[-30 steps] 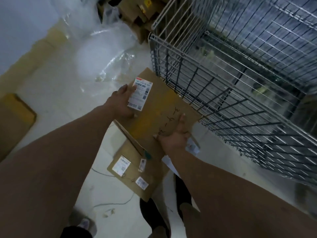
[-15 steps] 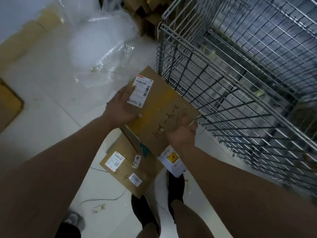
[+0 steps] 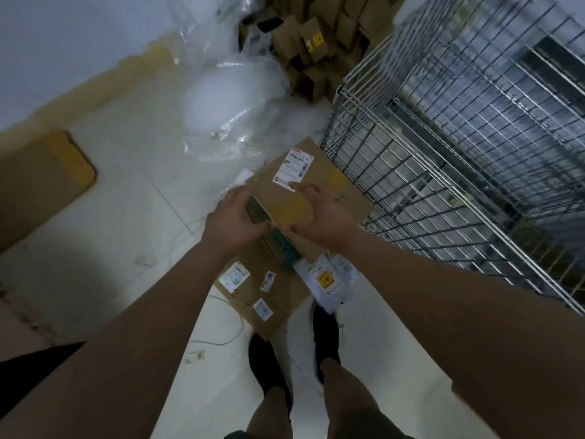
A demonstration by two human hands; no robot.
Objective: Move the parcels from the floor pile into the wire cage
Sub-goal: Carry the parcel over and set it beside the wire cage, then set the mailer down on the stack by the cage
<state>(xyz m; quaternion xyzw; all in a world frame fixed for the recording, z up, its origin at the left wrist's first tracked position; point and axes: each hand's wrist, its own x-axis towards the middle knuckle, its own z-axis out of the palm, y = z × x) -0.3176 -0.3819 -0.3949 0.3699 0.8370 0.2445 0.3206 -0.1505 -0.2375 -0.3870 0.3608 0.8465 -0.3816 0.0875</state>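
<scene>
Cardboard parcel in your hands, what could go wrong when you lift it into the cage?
The cardboard parcel is close to the wire cage wall, so a corner might catch there. Only the left hand grips an edge; the right hand lies flat on top, so it could slip. A flat box, a white mailer and a loose cord lie by the shoes, a likely trip.

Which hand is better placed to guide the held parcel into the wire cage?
Probably right: the right hand rests on the parcel beside the wire cage; the left hand grips its edge farther away.
</scene>
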